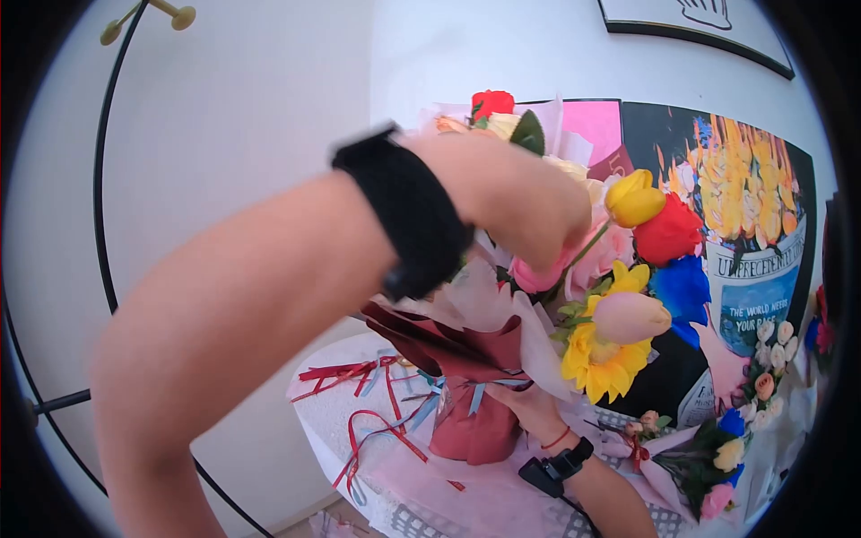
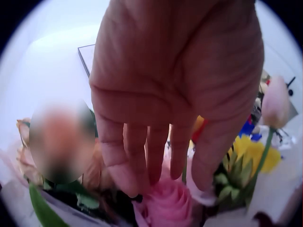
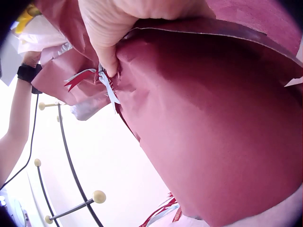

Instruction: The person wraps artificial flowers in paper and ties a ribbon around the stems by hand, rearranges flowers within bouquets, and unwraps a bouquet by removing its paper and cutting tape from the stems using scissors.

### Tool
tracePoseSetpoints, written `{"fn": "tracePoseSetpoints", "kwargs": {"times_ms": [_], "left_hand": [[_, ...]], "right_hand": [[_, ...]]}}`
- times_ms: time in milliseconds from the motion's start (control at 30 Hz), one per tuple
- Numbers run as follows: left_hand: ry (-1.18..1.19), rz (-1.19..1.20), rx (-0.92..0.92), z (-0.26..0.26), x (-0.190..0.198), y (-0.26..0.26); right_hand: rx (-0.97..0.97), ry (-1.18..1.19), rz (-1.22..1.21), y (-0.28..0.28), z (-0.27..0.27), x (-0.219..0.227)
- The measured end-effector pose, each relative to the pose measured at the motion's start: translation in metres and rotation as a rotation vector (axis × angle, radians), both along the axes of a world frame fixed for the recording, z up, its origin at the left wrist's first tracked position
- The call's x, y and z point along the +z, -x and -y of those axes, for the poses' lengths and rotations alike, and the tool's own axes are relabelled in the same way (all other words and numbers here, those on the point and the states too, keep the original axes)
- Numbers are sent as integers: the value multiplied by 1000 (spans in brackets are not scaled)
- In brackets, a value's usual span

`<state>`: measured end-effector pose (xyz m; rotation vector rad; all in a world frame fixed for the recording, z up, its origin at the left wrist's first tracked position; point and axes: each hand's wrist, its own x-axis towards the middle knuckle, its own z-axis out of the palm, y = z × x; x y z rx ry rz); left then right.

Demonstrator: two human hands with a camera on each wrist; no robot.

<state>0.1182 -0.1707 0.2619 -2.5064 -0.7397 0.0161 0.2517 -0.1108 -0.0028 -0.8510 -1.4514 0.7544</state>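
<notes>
A large bouquet (image 1: pixel 466 354) in dark red wrapping paper stands upright on the table. My right hand (image 1: pixel 536 414) grips its narrow tied neck; in the right wrist view the thumb (image 3: pixel 108 59) presses beside a pale blue and red ribbon bow (image 3: pixel 102 78). Over the blooms reaches my left hand (image 1: pixel 529 197), palm showing in the left wrist view, with fairly straight fingers (image 2: pixel 128 161) pointing down at a pink rose (image 2: pixel 168 205). Around it are a yellow tulip (image 1: pixel 635 199), a pale pink tulip (image 1: pixel 632 317), a yellow sunflower (image 1: pixel 603 363) and a red rose (image 1: pixel 668 230).
Loose red and blue ribbons (image 1: pixel 377 439) lie on the white table cover (image 1: pixel 314 399) at left. A smaller bouquet (image 1: pixel 708 462) lies at right, before a dark poster (image 1: pixel 762 242). A black rack (image 1: pixel 100 179) with round knobs stands at far left.
</notes>
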Motion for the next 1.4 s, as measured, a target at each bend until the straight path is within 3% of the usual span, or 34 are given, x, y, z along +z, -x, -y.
{"fn": "tracePoseSetpoints", "kwargs": {"times_ms": [67,100,233,433,533,700,933,1033,1100,1133,1367,1400], "left_hand": [[31,41,-63,-12,-14,0],[-73,29,-117,-19,-19,1],[-268,68,-241,-39,-30,10],[-338,125,-264,-43,-15,35],[-339,87,-158,-35,-6,42],[-118,208,-38,-43,-10,63],[-158,177,20,-45,-12,68],[2,258,66,-49,-22,70],[-88,280,-326,-59,-29,71],[-88,284,-326,-64,-29,72],[328,370,8,-55,-28,54],[428,406,78,-55,-27,54]], "right_hand": [[-74,-102,42,-2,-5,-5],[-157,-204,76,-3,-7,-6],[-45,-98,-80,-6,-4,0],[-91,-106,149,-15,-18,-16],[-28,-134,64,-9,-12,-10],[-31,-78,-10,-4,-5,-3],[-58,-93,81,-9,-7,-6],[-79,-154,19,-5,-5,-3],[-60,-140,10,-8,-8,-4],[-41,-125,1,-8,-9,-4],[-28,-194,-70,-19,-4,4],[23,-112,-1,-31,-9,1]]}}
